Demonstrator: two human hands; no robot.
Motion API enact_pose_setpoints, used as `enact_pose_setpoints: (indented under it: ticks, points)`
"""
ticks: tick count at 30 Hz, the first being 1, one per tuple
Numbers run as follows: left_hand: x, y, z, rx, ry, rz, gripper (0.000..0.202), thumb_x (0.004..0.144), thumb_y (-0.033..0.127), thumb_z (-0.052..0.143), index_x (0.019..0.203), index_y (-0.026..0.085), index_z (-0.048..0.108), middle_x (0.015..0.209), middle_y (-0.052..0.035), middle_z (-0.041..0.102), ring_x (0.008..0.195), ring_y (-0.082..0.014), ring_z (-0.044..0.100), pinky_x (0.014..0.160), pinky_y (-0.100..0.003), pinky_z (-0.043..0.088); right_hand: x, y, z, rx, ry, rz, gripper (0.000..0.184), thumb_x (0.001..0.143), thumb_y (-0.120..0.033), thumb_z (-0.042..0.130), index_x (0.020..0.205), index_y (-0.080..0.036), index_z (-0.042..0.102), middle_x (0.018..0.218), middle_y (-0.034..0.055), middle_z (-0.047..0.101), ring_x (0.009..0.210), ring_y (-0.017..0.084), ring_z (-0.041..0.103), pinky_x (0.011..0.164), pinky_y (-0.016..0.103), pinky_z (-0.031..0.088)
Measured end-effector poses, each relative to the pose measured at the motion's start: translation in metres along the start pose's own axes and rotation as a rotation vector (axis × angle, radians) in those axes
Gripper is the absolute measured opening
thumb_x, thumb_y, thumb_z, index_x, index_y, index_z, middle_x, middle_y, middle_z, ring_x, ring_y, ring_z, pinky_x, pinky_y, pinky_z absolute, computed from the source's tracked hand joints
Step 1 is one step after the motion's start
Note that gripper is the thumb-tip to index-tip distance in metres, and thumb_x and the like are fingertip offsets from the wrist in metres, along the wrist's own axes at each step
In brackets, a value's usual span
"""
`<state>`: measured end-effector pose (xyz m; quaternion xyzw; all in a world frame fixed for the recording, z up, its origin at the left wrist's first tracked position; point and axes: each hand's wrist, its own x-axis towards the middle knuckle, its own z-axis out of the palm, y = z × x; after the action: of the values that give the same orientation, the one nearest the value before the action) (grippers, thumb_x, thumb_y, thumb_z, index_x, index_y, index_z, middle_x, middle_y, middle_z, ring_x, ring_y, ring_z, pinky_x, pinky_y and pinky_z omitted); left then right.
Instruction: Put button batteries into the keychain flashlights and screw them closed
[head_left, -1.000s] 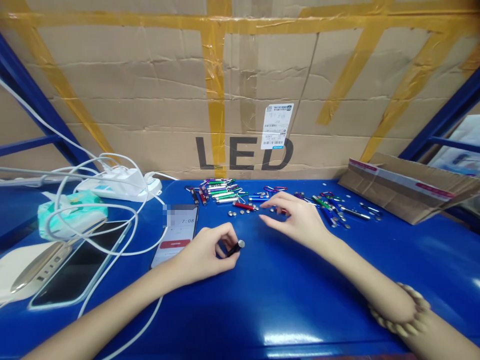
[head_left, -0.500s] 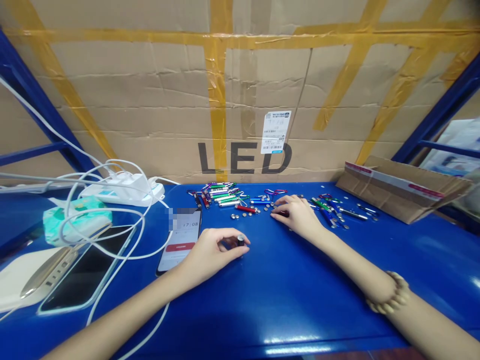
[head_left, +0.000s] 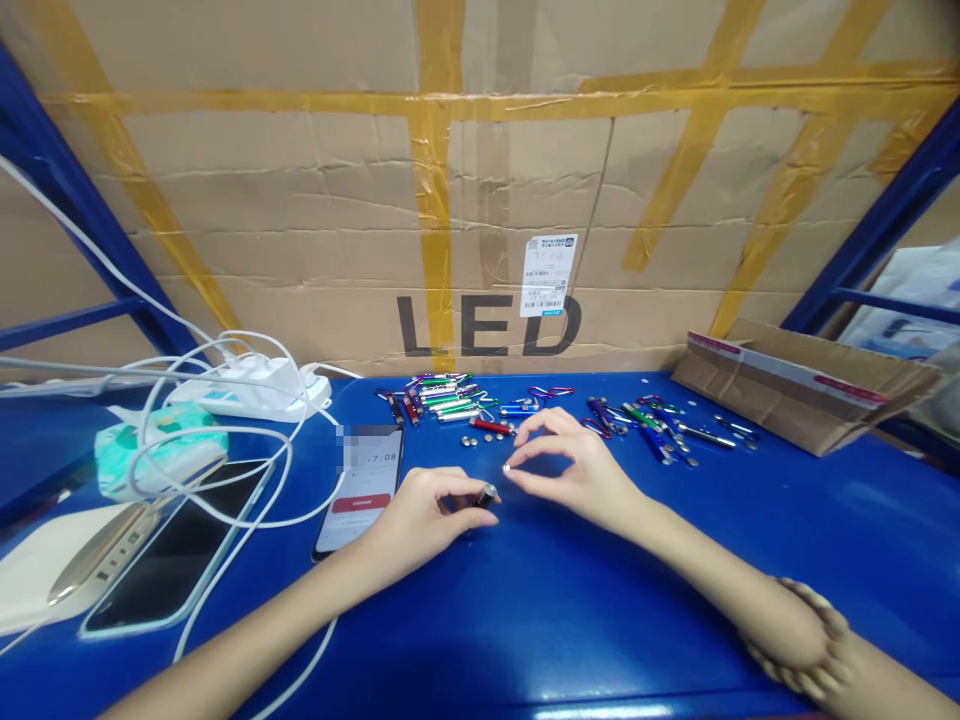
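My left hand [head_left: 429, 512] pinches a small black flashlight barrel [head_left: 486, 494], its silvery end tilted up. Just right of it, my right hand [head_left: 574, 465] is closed at thumb and index fingertips on a small shiny button cell [head_left: 507, 468]; its other fingers are raised. The two hands are close but apart. Behind them lie loose button cells [head_left: 489, 437] and a red flashlight [head_left: 491, 427]. Several coloured mini flashlights with carabiner clips [head_left: 450, 400] are heaped at the back, and more flashlights [head_left: 652, 432] lie scattered to the right.
A lit phone [head_left: 360, 490] lies beside my left forearm. Left of it are a dark-screened phone [head_left: 172, 550], looped white cables [head_left: 281, 480], a power strip [head_left: 255, 395] and a tissue pack [head_left: 157, 450]. An open cardboard box [head_left: 795, 385] stands back right on the blue table [head_left: 600, 620].
My right hand has moved from the scattered pieces at the back toward my left hand, bringing a button cell. The black flashlight barrel in my left hand has tilted.
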<state>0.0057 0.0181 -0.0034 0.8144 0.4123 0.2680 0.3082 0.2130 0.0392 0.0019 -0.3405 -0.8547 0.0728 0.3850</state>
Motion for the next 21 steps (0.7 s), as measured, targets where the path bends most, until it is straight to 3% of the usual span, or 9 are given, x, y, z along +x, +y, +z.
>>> enact_pose_setpoints:
  ticks: [4, 11, 18, 21]
  points:
    - [0.0, -0.002, 0.001, 0.032, -0.02, 0.048, 0.013, 0.077, 0.022, 0.065, 0.087, 0.02, 0.073, 0.07, 0.0002, 0.064, 0.063, -0.0124, 0.057, 0.055, -0.018, 0.04, -0.003, -0.021, 0.0, 0.027, 0.037, -0.151, 0.002, 0.075, -0.021, 0.066, 0.074, -0.02, 0.068, 0.084, 0.0035, 0.061, 0.084, 0.017, 0.055, 0.078, 0.035, 0.043]
    - [-0.001, -0.003, -0.001, 0.061, -0.031, 0.073, 0.012, 0.079, 0.022, 0.063, 0.086, 0.019, 0.073, 0.07, 0.0, 0.064, 0.064, -0.0128, 0.057, 0.058, -0.019, 0.04, -0.008, -0.017, 0.002, -0.017, -0.049, -0.234, 0.012, 0.083, -0.023, 0.057, 0.085, -0.021, 0.069, 0.092, 0.0062, 0.059, 0.09, 0.017, 0.053, 0.079, 0.035, 0.044]
    - [-0.001, -0.004, -0.001, 0.044, -0.058, 0.111, 0.016, 0.08, 0.02, 0.061, 0.09, 0.022, 0.073, 0.077, -0.0011, 0.068, 0.072, -0.0147, 0.061, 0.065, -0.02, 0.043, -0.01, -0.023, 0.0, 0.027, -0.201, -0.175, 0.015, 0.081, -0.024, 0.059, 0.093, -0.02, 0.067, 0.101, 0.0084, 0.056, 0.099, 0.018, 0.052, 0.085, 0.035, 0.045]
    - [-0.001, -0.002, 0.001, 0.069, -0.04, 0.092, 0.013, 0.08, 0.022, 0.061, 0.086, 0.021, 0.073, 0.075, -0.0008, 0.067, 0.069, -0.0144, 0.06, 0.061, -0.02, 0.042, -0.007, -0.019, -0.001, 0.108, -0.183, -0.128, 0.012, 0.081, -0.025, 0.059, 0.089, -0.021, 0.068, 0.098, 0.0069, 0.058, 0.096, 0.017, 0.055, 0.085, 0.034, 0.046]
